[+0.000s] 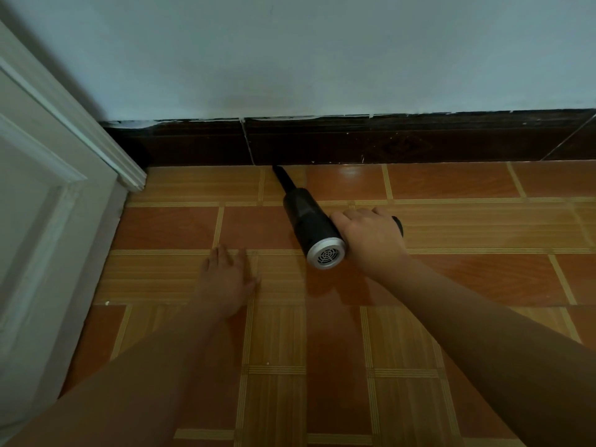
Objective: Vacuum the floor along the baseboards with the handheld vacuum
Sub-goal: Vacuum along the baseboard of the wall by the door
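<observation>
Our right hand point(371, 240) grips the handheld vacuum point(311, 225), nozzle seemingly touching the baseboard point(387, 140); our left hand point(225, 279), fingers flat, braces on the floor point(467, 279).

The black handheld vacuum point(309, 221) with a silver vented rear cap lies tilted low over the orange tiled floor point(451, 279). Its narrow nozzle tip touches the floor at the foot of the dark brown baseboard point(387, 140).

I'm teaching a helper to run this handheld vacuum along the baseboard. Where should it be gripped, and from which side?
Grip the handle, which juts from the rear of the handheld vacuum beside the silver vent cap. Come from above, as the right hand does: the barrel is thick, and the slim nozzle needs to point at the baseboard.
</observation>
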Demonstrator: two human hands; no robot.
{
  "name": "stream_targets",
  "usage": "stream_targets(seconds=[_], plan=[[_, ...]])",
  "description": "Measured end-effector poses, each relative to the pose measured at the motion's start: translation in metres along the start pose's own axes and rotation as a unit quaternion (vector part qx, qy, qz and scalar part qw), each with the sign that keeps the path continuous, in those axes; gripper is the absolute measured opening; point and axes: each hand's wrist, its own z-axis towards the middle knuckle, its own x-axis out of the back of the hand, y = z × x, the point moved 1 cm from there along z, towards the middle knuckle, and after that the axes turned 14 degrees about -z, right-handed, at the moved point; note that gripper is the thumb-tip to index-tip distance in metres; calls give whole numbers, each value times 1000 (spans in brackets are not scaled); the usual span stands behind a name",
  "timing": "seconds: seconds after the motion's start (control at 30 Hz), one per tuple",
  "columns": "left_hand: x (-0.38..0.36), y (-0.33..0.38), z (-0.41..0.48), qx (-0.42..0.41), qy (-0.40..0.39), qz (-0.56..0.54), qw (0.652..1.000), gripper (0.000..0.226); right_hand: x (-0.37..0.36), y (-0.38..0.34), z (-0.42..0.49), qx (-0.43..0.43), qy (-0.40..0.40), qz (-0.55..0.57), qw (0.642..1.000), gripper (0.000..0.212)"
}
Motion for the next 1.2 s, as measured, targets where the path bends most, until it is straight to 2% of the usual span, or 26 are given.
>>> stream_targets(seconds=[0.63, 1.07, 1.2], plan=[[6, -17, -2, -39, -30, -1, 999, 81, 6, -41, 42, 49, 11, 12, 999, 32], [6, -31, -1, -63, -17, -13, 998, 74, 6, -40, 42, 46, 7, 3, 999, 30], [9, -40, -6, -38, -2, -31, 999, 78, 8, -50, 49, 56, 4, 7, 998, 31]])
